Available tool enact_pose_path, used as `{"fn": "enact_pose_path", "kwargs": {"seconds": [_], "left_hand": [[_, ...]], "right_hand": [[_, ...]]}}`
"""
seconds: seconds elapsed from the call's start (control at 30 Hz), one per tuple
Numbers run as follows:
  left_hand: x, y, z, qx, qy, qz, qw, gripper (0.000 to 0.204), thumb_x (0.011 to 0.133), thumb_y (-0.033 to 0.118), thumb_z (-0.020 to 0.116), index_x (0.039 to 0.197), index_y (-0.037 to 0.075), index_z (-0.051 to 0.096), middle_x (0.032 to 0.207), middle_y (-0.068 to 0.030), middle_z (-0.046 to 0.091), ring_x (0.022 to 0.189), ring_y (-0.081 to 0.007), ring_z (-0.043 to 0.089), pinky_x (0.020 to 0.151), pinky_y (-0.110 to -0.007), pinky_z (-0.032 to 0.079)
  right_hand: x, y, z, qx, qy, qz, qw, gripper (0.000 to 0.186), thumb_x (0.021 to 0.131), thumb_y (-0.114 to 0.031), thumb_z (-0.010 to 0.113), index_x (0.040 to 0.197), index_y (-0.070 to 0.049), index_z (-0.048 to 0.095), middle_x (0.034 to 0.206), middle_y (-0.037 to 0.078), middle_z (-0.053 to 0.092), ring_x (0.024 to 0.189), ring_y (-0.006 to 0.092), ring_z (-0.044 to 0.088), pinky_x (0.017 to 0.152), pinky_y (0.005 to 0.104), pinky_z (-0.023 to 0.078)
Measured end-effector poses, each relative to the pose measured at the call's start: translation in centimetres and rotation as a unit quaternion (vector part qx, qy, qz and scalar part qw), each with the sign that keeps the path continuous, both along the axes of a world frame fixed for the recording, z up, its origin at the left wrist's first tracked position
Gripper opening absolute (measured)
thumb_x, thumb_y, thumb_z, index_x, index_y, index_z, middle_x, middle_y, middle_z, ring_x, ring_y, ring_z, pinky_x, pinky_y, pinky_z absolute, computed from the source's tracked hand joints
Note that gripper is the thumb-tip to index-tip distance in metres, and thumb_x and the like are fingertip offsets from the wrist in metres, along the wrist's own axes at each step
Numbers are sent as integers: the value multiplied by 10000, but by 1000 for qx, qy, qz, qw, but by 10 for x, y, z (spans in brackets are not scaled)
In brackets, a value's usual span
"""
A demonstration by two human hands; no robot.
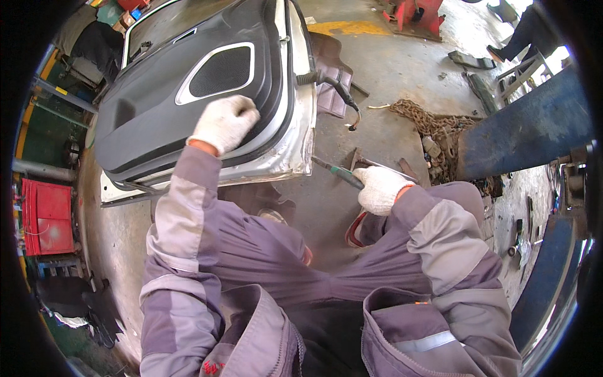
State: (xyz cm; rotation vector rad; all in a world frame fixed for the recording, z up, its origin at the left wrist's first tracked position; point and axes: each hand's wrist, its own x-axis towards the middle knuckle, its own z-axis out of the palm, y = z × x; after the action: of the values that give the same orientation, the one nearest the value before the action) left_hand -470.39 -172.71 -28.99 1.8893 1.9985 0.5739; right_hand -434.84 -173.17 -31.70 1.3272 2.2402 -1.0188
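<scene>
A detached car door (301,154) stands tilted before me, its black inner trim panel (147,129) facing up. Set into the panel is a speaker grille (220,72) with a silver surround. My left hand (227,122), in a white knit glove, is curled closed over the panel just below the grille; whatever its fingers may hold is hidden. In my gloved right hand (382,190) is a green-handled screwdriver (345,176), its shaft directed at the door's white metal edge. Whether the tip touches that edge, I cannot tell. From the same edge hangs a black wiring harness (339,91).
Rusty chain (418,116) is heaped by a blue steel beam (527,129) on the right. A red cabinet (48,217) stands at left. One person (97,44) bends over at the far left; another person's dark-clothed legs (531,34) show at far right. Red equipment (416,17) sits ahead.
</scene>
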Motion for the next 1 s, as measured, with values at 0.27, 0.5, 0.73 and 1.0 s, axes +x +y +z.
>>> {"fn": "enact_pose_path", "kwargs": {"seconds": [0.27,0.5,0.73,1.0], "left_hand": [[-49,7,-2,24,-219,140,965,335,1009,268,688,1164,-24,745,891,-45,717,717,-99,601,675,-259,491],[-50,10,-6,48,-265,141,953,319,995,264,691,1115,-23,761,862,-29,717,714,-97,620,689,-262,510],[-54,14,-9,57,-278,158,946,333,995,278,696,1122,-23,764,853,-35,723,685,-98,618,668,-265,505],[-59,13,-12,66,-299,156,939,344,994,295,695,1116,-17,771,848,-41,725,673,-104,621,671,-270,513]], "right_hand": [[-6,-4,-20,-49,28,-8,998,347,827,-152,591,1127,-32,716,1034,266,741,1044,446,705,909,488,541],[1,-10,-17,-234,19,-158,959,519,790,-18,701,1302,33,636,794,80,629,633,164,662,549,354,497],[7,-29,-39,-302,96,-240,918,410,810,-6,687,1216,-12,628,815,63,596,602,175,604,519,343,470],[3,-27,-39,-304,153,-289,895,340,824,2,654,1163,-22,654,819,22,574,585,113,553,513,286,432]]}}
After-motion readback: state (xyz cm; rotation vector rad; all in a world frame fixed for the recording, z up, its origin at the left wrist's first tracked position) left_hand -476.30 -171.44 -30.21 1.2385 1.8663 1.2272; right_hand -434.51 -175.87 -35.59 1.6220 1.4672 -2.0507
